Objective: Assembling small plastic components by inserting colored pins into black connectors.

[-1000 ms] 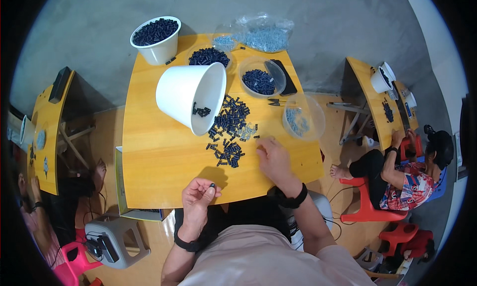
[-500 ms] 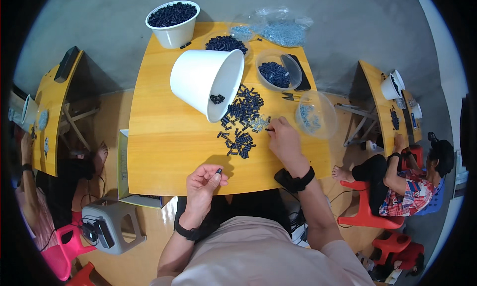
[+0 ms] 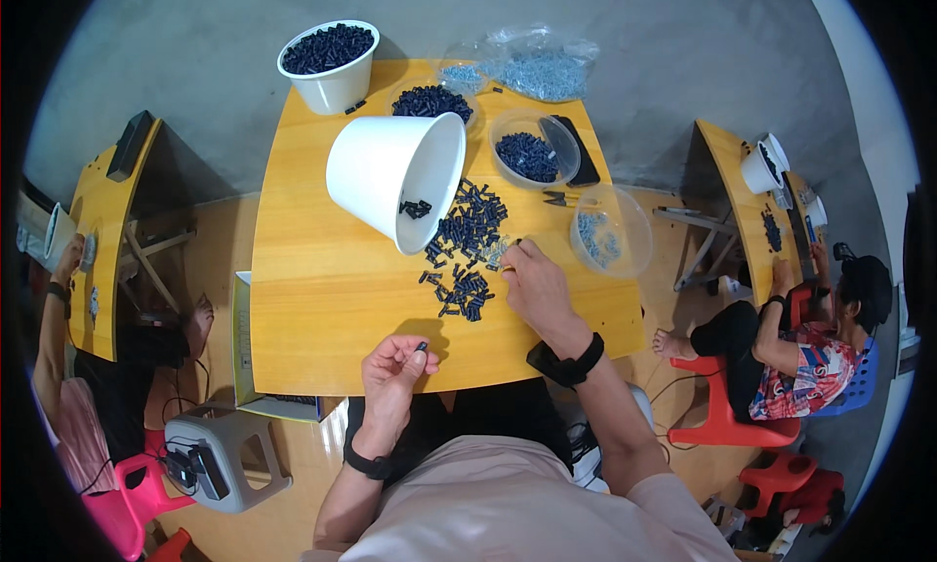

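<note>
Right hand (image 3: 535,287) is reaching over the yellow table (image 3: 322,298), and I am watching its fingertips closing at the right edge of the loose pile of dark plugs (image 3: 467,254), which is lying just left of it, spilling from the tipped white bucket (image 3: 395,186). Left hand (image 3: 392,372), nearer my body, is pinching one dark plug (image 3: 421,347) between thumb and forefinger.

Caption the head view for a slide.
Left hand pinches a small dark piece; right hand reaches the dark pile beside a tipped white bucket.
</note>
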Available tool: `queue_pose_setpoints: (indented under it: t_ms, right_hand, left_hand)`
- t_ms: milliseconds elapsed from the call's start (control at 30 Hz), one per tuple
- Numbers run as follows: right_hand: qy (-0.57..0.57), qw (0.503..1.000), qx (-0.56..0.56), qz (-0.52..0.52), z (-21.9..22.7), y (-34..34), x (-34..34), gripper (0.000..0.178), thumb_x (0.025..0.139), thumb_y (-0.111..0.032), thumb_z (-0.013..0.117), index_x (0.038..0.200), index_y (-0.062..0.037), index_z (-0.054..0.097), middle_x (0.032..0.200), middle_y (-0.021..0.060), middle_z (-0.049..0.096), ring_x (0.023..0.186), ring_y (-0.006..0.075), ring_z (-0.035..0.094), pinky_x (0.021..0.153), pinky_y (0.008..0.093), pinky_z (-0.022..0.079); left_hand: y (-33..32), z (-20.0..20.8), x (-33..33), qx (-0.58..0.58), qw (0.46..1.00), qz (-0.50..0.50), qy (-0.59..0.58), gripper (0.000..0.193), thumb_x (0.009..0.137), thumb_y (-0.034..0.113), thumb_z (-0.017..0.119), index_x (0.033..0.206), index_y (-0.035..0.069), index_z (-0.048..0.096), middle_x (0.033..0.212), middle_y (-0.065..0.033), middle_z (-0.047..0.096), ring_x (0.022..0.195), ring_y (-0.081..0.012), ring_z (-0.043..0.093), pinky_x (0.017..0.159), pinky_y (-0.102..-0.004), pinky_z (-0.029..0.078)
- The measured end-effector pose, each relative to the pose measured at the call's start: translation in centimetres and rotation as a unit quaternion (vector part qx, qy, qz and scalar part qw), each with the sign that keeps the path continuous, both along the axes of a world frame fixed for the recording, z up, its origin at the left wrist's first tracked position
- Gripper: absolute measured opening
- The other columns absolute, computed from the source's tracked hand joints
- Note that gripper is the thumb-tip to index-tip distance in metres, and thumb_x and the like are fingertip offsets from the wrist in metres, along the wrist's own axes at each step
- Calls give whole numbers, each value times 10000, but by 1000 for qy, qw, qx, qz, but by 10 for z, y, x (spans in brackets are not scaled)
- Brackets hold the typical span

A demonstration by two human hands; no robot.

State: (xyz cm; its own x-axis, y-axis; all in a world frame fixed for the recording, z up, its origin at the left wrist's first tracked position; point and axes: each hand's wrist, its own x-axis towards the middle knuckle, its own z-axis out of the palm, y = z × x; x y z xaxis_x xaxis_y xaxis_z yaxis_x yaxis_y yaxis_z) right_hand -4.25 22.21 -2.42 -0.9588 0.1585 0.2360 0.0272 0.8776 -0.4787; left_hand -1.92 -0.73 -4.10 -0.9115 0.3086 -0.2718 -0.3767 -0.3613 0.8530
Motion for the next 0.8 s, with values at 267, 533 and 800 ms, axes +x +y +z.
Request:
queue_pose_setpoints:
  t_ms: [267,533,800]
  right_hand:
    - [-27,999,17,10,-9,6,0,155,723,3,622,807,-50,503,818,115,521,750,336,564,634,406,457]
    - [18,1000,-10,1,-9,0,-3,160,699,16,629,765,-57,502,775,117,524,699,342,563,593,411,446]
    - [-29,999,27,-1,-7,4,-1,134,700,23,617,769,-28,514,785,134,547,730,347,581,618,414,472]
  left_hand:
    - [-3,-3,2,-8,1000,-3,-4,64,860,4,585,921,0,603,760,-74,638,669,-125,597,677,-240,490]
    - [-5,-4,0,1,1000,-10,12,62,870,12,578,927,14,603,787,-70,646,683,-124,601,699,-245,492]
    - [-4,-6,1,17,1000,-19,14,78,875,5,565,942,17,602,799,-73,650,709,-123,606,715,-243,494]
